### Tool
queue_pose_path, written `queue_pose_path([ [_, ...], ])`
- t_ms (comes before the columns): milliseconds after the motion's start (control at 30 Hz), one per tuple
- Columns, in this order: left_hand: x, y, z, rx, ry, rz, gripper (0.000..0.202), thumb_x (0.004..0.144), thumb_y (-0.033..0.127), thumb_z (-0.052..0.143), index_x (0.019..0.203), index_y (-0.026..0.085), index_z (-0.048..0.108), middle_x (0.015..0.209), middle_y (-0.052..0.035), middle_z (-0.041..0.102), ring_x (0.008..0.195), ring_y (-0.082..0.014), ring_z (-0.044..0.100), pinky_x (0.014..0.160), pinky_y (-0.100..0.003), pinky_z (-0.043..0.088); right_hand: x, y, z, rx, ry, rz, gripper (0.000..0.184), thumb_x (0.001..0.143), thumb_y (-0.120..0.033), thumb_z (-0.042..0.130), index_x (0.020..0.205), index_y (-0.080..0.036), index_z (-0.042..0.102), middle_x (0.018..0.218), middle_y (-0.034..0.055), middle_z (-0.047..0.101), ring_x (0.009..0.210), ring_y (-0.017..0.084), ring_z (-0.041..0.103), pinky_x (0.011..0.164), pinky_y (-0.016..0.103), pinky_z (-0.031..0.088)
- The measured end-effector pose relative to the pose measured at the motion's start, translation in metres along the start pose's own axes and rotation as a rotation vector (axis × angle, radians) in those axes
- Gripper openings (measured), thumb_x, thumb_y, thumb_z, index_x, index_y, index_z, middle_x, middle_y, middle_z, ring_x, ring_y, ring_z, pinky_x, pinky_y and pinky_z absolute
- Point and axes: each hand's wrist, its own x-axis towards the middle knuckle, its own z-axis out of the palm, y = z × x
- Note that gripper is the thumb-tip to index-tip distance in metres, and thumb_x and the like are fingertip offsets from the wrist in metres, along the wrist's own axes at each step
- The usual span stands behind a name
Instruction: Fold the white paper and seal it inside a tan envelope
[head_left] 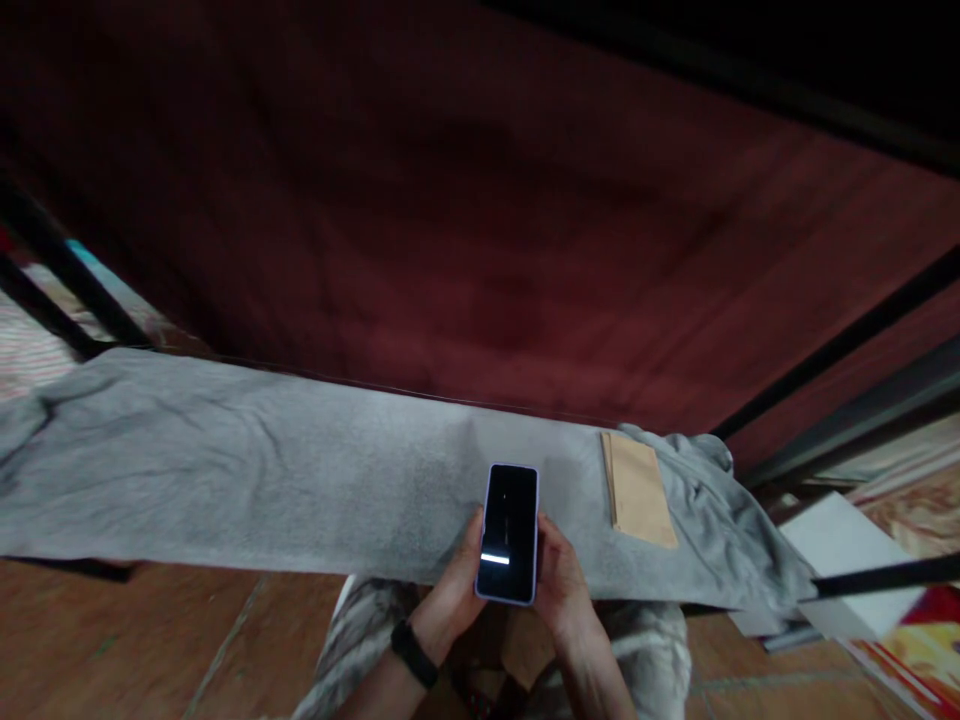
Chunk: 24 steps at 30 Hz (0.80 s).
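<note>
A smartphone (508, 520) with a pale purple edge is held upright between my two hands, its dark screen facing me with one bright white bar low on it. My left hand (463, 575), a dark band on its wrist, grips the phone's left side. Along the opposite edge, my right hand (559, 575) closes on the phone too. Both sets of fingers are partly hidden behind it. Beyond and beneath the phone lies a grey cloth (337, 470) spread over a long narrow surface. Tan paper envelopes or bags (643, 490) lie stacked on the cloth to the right.
A dark red curtain-like sheet (465, 260) hangs behind the surface. Black bars (832, 345) frame both sides. At the right stands a white box-like object (847, 540) beside colourful printed items (926, 650). Brown floor tiles (187, 630) show below.
</note>
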Motion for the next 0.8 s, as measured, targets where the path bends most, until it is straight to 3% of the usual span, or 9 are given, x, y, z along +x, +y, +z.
queue_pose_path([
  [167,0.012,0.007,0.004,-0.016,0.057,-0.022,0.045,0.084,0.055,0.068,0.096,0.012,0.071,0.083,-0.0052,0.073,0.071,-0.0171,0.068,0.072,-0.028,0.054,0.012,-0.005,0.002,-0.046,-0.032,-0.061,0.040,0.088,-0.054,0.048,0.092,-0.023,0.072,0.084,0.0074,0.074,0.086,0.028,0.069,0.076,0.038,0.053],
  [300,0.026,0.017,0.002,-0.074,0.011,-0.074,0.043,0.087,0.053,0.065,0.101,0.013,0.071,0.083,-0.0075,0.074,0.079,-0.0225,0.072,0.079,-0.035,0.056,0.029,0.000,-0.005,-0.025,-0.011,-0.088,0.036,0.085,-0.053,0.052,0.095,-0.023,0.069,0.094,0.0059,0.074,0.090,0.025,0.068,0.076,0.035,0.052],
  [433,0.044,0.030,-0.008,-0.126,-0.125,-0.241,0.050,0.092,0.055,0.057,0.115,0.012,0.066,0.096,-0.0134,0.075,0.090,-0.0283,0.073,0.087,-0.044,0.055,0.042,0.018,-0.020,-0.029,0.111,-0.126,0.037,0.079,-0.052,0.061,0.097,-0.021,0.068,0.107,0.0064,0.072,0.100,0.024,0.066,0.084,0.034,0.051],
  [500,0.054,0.035,-0.012,-0.136,-0.157,-0.275,0.053,0.093,0.056,0.054,0.120,0.011,0.064,0.101,-0.0153,0.075,0.094,-0.0291,0.072,0.090,-0.046,0.054,0.046,0.031,-0.023,0.007,0.110,-0.134,0.038,0.077,-0.052,0.064,0.099,-0.022,0.068,0.109,0.0062,0.072,0.101,0.024,0.066,0.088,0.036,0.051],
  [667,0.078,0.036,-0.021,-0.136,-0.131,-0.268,0.056,0.093,0.055,0.055,0.122,0.008,0.063,0.104,-0.0171,0.074,0.095,-0.0304,0.072,0.092,-0.045,0.053,0.052,0.059,-0.014,0.136,0.057,-0.092,0.041,0.077,-0.054,0.067,0.105,-0.025,0.065,0.113,0.0057,0.072,0.104,0.023,0.067,0.093,0.038,0.052],
  [800,0.088,0.033,-0.028,-0.169,-0.132,-0.279,0.057,0.094,0.056,0.052,0.123,0.007,0.061,0.103,-0.0174,0.074,0.093,-0.0295,0.073,0.091,-0.045,0.054,0.057,0.069,-0.001,0.033,0.052,-0.095,0.049,0.080,-0.056,0.062,0.117,-0.023,0.064,0.121,0.0054,0.070,0.111,0.023,0.065,0.095,0.036,0.051],
])
